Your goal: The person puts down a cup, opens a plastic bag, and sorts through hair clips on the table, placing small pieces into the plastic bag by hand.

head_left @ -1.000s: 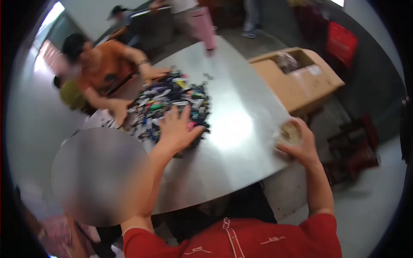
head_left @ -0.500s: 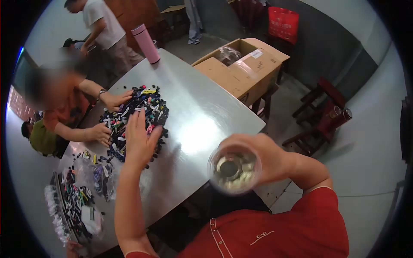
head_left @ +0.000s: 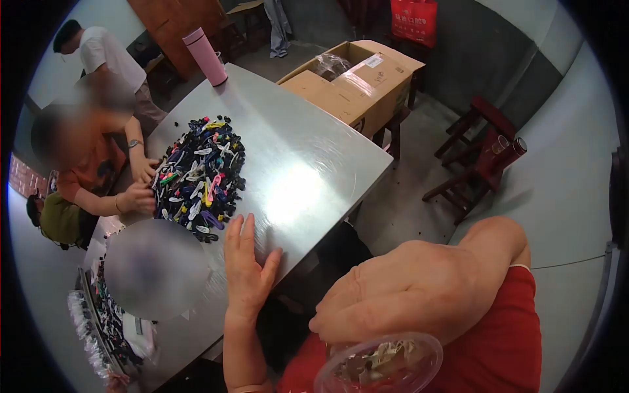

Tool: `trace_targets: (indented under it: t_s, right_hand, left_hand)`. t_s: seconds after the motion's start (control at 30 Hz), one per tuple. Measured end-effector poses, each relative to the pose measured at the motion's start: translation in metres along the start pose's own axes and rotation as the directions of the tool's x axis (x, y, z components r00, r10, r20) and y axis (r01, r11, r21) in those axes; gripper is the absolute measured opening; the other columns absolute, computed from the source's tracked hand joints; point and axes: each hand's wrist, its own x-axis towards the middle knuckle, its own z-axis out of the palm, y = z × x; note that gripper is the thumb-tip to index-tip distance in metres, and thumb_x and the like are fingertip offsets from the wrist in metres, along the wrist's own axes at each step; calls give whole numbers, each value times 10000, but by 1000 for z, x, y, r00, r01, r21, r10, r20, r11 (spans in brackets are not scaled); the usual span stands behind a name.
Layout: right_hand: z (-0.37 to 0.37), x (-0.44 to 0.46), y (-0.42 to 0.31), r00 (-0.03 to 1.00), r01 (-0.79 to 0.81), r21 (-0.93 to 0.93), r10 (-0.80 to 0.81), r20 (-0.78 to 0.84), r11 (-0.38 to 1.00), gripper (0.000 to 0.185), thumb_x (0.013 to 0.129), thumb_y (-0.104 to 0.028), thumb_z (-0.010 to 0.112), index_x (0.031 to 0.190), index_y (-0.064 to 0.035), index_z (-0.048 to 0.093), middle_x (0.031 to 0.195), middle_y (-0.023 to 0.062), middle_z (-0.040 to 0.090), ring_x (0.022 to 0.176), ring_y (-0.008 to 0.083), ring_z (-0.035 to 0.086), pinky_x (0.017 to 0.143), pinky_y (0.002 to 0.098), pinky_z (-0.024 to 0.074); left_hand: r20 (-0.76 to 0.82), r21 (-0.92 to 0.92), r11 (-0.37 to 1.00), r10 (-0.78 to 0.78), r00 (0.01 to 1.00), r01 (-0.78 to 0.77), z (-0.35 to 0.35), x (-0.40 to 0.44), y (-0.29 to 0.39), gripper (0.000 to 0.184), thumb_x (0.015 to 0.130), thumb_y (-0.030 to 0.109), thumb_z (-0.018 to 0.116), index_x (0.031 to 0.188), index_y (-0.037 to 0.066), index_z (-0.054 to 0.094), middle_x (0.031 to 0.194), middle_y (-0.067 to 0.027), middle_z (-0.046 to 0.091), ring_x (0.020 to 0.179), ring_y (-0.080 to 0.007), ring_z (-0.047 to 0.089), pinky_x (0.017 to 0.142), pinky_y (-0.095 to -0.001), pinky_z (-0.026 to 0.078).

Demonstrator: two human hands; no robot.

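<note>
My right hand [head_left: 406, 288], large and close to the camera, is wrapped round a clear plastic cup [head_left: 380, 367] with pale, see-through contents at the bottom edge of the view. Fingers apart and holding nothing, my left hand [head_left: 249, 265] is over the near edge of the metal table [head_left: 288, 118]. Just beyond its fingertips lies a spread pile of small hair clips [head_left: 200, 173], mostly black, with white, yellow, pink and purple ones among them.
A co-worker in orange [head_left: 98, 157] has both hands at the pile's left side. A pink bottle [head_left: 206, 57] stands at the far corner. Beyond the right edge are a cardboard box [head_left: 367, 82] and dark red stools [head_left: 475, 167]. Bagged clips [head_left: 139, 337] lie lower left.
My left hand has come off the pile toward me. My right hand has brought the cup from the table's right side close to the camera and low. The co-worker's hands have shifted at the pile.
</note>
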Motion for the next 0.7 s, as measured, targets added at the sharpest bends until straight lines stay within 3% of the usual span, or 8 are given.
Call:
trace_targets:
  t_s: [0.5,0.63,0.7]
  right_hand:
    - [12,0,-33,993,111,-204,-119,-27,973,168,926,-75,640,1027,47,696,1101,241,690,923,349,716,773,360,611]
    - [11,3,-45,992,104,-202,-116,-49,974,204,943,-97,639,1087,40,685,1118,233,697,937,359,722,822,389,602]
    - [-8,14,-60,988,123,-118,-111,104,985,256,905,-141,704,1050,67,669,1080,227,677,929,372,685,792,401,593]
  left_hand:
    - [-161,90,996,13,987,2,17,-11,-4,653,851,206,758,1420,6,509,1446,-248,479,1365,-439,435,1149,-510,348]
    - [-176,98,995,16,984,2,19,-13,-7,658,845,221,763,1414,2,514,1439,-249,485,1360,-436,440,1144,-506,355]
    - [-181,103,995,22,983,-4,20,-13,-7,658,839,226,766,1404,-4,519,1431,-250,489,1352,-435,446,1138,-501,363]
